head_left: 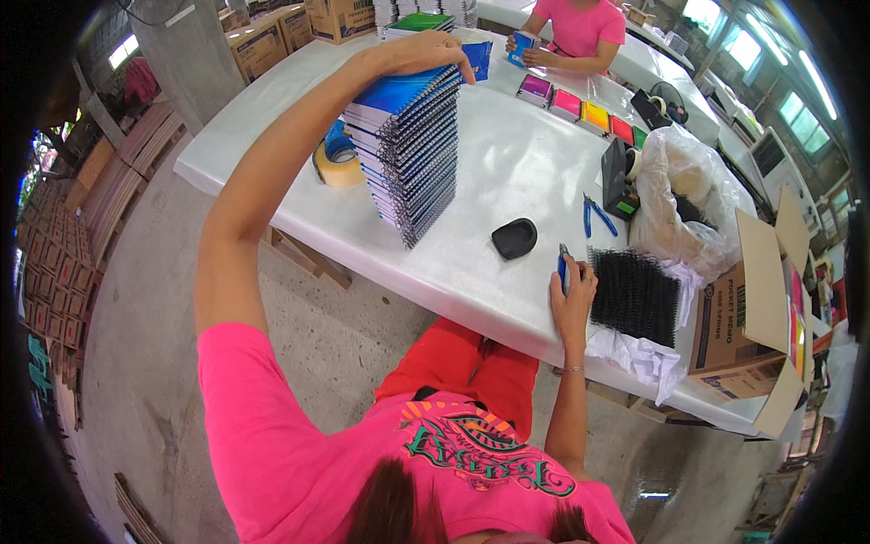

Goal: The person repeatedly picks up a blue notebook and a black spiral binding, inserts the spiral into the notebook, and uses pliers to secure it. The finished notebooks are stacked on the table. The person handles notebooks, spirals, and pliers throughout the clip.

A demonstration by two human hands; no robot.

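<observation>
A tall stack of spiral notebooks (410,154) with blue covers and dark wire bindings stands near the table's front edge. My left hand (426,54) lies over its top, fingers bent down over the bound edge of the uppermost notebook. Behind those fingers shows a flat blue piece (478,60). My right hand (573,295) rests at the table's front edge, closed around blue-handled pliers (564,270) with the metal tip pointing away from me. Left of this hand is a black rounded object (515,238). A second pair of blue-handled pliers (598,216) lies farther up.
Black spiral coils (636,295) lie right of my right hand, beside a plastic bag (693,195) and an open carton (739,313). Tape rolls (337,168) sit behind the stack. Across the table a person (580,36) holds a small blue notebook, near colored notebooks (566,104).
</observation>
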